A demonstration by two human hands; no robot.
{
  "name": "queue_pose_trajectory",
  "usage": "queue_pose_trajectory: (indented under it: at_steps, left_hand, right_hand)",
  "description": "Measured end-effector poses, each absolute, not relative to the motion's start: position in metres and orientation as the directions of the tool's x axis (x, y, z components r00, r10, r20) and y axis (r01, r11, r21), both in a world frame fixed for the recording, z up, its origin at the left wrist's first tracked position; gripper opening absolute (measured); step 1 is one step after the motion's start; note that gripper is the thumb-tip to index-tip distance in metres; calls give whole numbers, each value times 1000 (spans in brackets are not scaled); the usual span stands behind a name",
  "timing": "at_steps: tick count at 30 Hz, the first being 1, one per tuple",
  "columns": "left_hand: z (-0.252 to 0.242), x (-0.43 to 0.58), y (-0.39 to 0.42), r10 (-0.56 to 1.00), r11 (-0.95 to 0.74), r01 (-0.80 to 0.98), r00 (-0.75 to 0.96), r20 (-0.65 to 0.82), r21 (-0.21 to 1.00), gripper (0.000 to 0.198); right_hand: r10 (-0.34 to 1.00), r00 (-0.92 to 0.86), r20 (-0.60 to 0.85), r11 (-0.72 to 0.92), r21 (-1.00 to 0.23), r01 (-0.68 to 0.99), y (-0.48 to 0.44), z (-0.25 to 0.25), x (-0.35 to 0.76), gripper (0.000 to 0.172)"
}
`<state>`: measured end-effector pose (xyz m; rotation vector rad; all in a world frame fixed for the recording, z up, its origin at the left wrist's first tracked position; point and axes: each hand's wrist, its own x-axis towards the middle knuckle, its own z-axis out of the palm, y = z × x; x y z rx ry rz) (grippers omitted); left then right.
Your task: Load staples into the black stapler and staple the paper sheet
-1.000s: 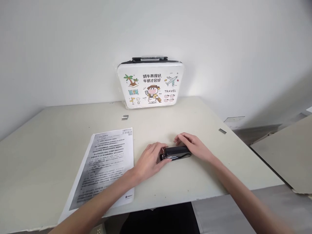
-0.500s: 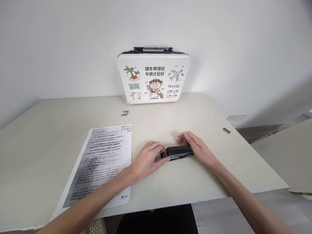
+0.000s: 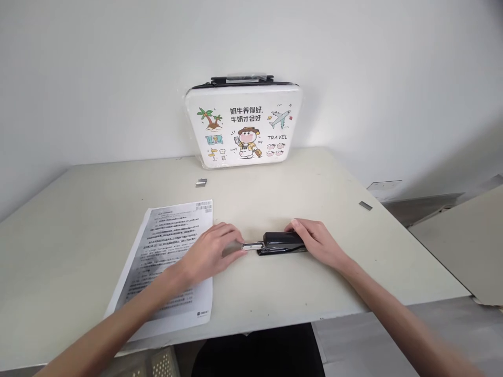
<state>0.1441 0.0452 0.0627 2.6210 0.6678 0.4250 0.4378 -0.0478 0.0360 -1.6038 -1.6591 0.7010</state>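
Note:
A black stapler (image 3: 281,242) lies on the table in front of me. My right hand (image 3: 316,242) is closed around its right end, thumb on top. From the stapler's left end a metal staple tray (image 3: 252,246) sticks out. My left hand (image 3: 220,248) pinches the outer tip of that tray between thumb and fingers. Whether staples lie inside the tray is too small to tell. Printed paper sheets (image 3: 168,235) lie to the left, partly under my left forearm.
A white cartoon-printed case (image 3: 245,125) leans against the wall at the back. Small staple strips (image 3: 201,183) lie at the table's middle left. Another staple strip (image 3: 365,206) is near the right edge. The table's front edge runs close below my forearms.
My left hand has moved left and drawn the metal tray out of the stapler's end. My right hand has tightened its hold, its thumb now on the stapler's top.

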Motion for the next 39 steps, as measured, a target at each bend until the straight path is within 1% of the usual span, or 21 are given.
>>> queue_pose_trajectory:
  at_steps: [3, 5, 6, 9, 11, 13, 16, 19, 22, 26, 30, 31, 33, 34, 36, 39]
  left_hand:
    - [66, 137, 54, 533, -792, 410, 826, 185, 452, 26]
    - [65, 135, 72, 607, -769, 481, 757, 243, 422, 30]
    - [63, 133, 85, 653, -747, 535, 701, 285, 394, 29]
    - [59, 127, 135, 769, -629, 722, 526, 363, 288, 22]
    - [58, 122, 168, 822, -537, 808, 437, 365, 242, 23]
    - [57, 117, 195, 870, -447, 869, 366, 332, 213, 25]
    - [57, 112, 215, 901, -393, 903, 341, 267, 173, 22]
    - [54, 110, 218, 903, -397, 903, 352, 246, 164, 16]
    - [52, 108, 214, 893, -425, 888, 379, 243, 176, 16]
    - [52, 106, 204, 864, -493, 842, 443, 241, 219, 22]
    - [60, 108, 186, 837, -546, 785, 495, 235, 292, 26]
    - [63, 109, 178, 836, -548, 768, 497, 232, 332, 27]
    - [71, 115, 157, 837, -543, 709, 498, 225, 451, 30]
    - [75, 119, 145, 834, -539, 660, 508, 218, 523, 31]
    - [84, 127, 118, 807, -543, 557, 552, 209, 629, 30]
    - [91, 135, 80, 779, -546, 469, 590, 214, 694, 26]
  right_hand:
    - [994, 23, 109, 73, -792, 606, -48, 35, 438, 62]
    - [994, 17, 107, 76, -796, 600, -49, 36, 438, 61]
    - [994, 14, 108, 78, -798, 598, -49, 36, 438, 61]
    - [993, 16, 115, 83, -800, 594, -49, 36, 437, 61]
    - [993, 16, 120, 87, -801, 592, -49, 36, 437, 61]
    - [992, 13, 125, 93, -799, 594, -49, 36, 437, 61]
    - [992, 14, 122, 89, -798, 596, -48, 36, 437, 61]
    - [994, 14, 113, 83, -802, 591, -49, 37, 437, 62]
    - [994, 11, 112, 84, -802, 591, -49, 37, 437, 63]
    - [993, 6, 121, 94, -798, 595, -49, 35, 437, 63]
    - [993, -7, 121, 101, -798, 594, -50, 35, 437, 63]
    - [993, -6, 121, 100, -797, 595, -51, 36, 437, 62]
    - [993, -2, 119, 97, -796, 597, -51, 36, 437, 62]
    - [993, -1, 118, 95, -796, 598, -51, 37, 437, 62]
    - [994, 2, 113, 90, -795, 599, -52, 38, 436, 63]
    - [995, 4, 101, 78, -794, 603, -52, 39, 436, 63]
